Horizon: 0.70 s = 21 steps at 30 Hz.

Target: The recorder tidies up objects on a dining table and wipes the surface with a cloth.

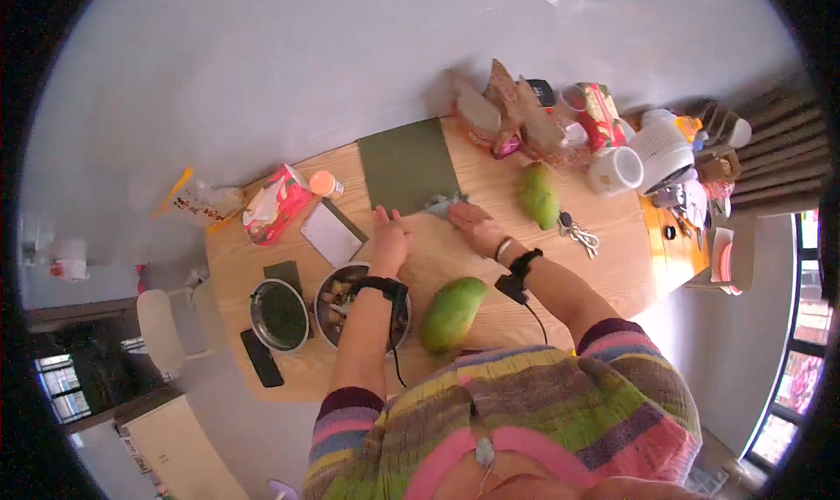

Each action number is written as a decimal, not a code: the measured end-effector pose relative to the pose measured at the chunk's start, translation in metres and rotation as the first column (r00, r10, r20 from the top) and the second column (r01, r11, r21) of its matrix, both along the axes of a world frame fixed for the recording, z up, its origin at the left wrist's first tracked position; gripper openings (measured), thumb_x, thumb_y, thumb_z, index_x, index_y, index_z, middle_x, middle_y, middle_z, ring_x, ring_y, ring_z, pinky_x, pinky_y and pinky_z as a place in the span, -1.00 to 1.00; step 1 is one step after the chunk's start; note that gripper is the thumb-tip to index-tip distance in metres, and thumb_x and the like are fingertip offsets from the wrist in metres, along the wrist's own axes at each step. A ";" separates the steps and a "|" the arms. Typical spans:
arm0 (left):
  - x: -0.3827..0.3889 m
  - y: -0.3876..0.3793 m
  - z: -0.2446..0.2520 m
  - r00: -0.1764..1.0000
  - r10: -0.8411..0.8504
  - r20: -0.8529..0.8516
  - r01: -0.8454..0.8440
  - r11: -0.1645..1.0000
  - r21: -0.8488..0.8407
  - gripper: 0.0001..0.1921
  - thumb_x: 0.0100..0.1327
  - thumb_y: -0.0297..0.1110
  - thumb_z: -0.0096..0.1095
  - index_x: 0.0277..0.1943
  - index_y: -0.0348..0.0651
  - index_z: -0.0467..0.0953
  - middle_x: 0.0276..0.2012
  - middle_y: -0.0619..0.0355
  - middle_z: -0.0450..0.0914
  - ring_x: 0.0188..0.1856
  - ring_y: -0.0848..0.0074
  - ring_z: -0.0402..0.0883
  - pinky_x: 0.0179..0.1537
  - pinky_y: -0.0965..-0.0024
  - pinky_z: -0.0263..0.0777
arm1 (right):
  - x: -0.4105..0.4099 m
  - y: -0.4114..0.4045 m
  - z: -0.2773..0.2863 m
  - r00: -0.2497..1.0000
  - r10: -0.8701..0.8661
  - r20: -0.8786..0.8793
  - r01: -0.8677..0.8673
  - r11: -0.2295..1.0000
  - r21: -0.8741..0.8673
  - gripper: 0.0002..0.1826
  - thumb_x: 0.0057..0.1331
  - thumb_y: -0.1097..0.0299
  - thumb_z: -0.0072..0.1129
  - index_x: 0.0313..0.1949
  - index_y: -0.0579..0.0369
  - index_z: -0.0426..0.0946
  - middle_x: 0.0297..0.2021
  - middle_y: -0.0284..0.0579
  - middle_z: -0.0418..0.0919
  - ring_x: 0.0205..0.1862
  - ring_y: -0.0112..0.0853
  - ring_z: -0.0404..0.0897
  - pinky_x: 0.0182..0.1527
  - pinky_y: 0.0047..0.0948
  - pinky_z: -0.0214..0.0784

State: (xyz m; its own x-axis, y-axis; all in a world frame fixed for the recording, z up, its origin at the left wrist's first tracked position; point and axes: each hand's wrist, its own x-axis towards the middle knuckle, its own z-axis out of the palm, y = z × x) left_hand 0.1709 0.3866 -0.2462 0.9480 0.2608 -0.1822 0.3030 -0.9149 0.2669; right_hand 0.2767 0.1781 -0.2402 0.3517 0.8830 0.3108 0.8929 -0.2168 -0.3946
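Observation:
My right hand (474,226) lies palm down on the wooden table (525,290), its fingertips at a crumpled grey-blue cloth or tissue (443,204). The cloth touches the near edge of a dark green mat (410,165). To its left, my left hand (391,237) is held over the table with fingers partly spread, and I see nothing in it. Below that wrist stands a metal bowl (335,303) with chopped food pieces, partly hidden by my forearm. One green mango (453,315) lies between my forearms; another green mango (539,195) is right of my right hand.
Left are a tissue pack (279,205), an orange-capped jar (322,184), a grey-white flat item (333,232), a round metal container (279,315) and a black phone (262,358). Right are keys (581,235), paper bags (505,109), a white plastic tub (615,171) and a white basket (661,147).

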 end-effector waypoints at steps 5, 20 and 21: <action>-0.016 -0.004 0.033 0.997 0.078 -0.018 -0.080 0.972 -0.219 -0.32 0.07 -0.20 0.10 0.15 -0.50 0.08 0.17 -0.48 -0.09 0.24 -0.13 -0.09 0.25 0.16 -0.15 | -0.061 -0.104 0.016 0.972 -0.226 -0.070 0.213 0.963 -0.164 -0.56 0.07 0.45 -0.04 0.00 0.15 0.32 0.08 -0.03 0.27 0.14 -0.15 0.22 0.18 -0.25 0.06; -0.097 -0.122 0.086 0.975 -0.056 -0.216 -0.033 0.920 -0.390 0.21 -0.36 -0.05 0.49 0.26 -0.34 -0.24 -0.02 -0.23 0.32 0.01 0.08 0.35 0.03 0.21 0.25 | -0.122 -0.192 0.029 0.945 -0.326 -0.024 0.321 0.940 -0.112 -0.54 0.03 0.43 -0.05 -0.01 0.13 0.31 0.08 -0.07 0.27 0.09 -0.16 0.27 0.10 -0.18 0.12; -0.094 -0.118 0.088 0.974 -0.059 -0.217 -0.028 0.925 -0.379 0.21 -0.36 -0.05 0.49 0.26 -0.34 -0.24 -0.02 -0.23 0.32 0.01 0.08 0.35 0.03 0.21 0.25 | -0.122 -0.192 0.027 0.942 -0.333 -0.033 0.329 0.939 -0.100 -0.54 0.04 0.41 -0.06 0.00 0.12 0.30 0.09 -0.08 0.26 0.10 -0.17 0.26 0.11 -0.19 0.11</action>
State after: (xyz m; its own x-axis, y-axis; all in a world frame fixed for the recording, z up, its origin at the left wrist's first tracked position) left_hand 0.0769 0.2689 -0.1586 0.8757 0.1167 -0.4686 0.3807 -0.7639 0.5211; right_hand 0.1545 -0.0135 -0.2137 0.6416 0.7381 0.2090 0.7448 -0.5341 -0.4000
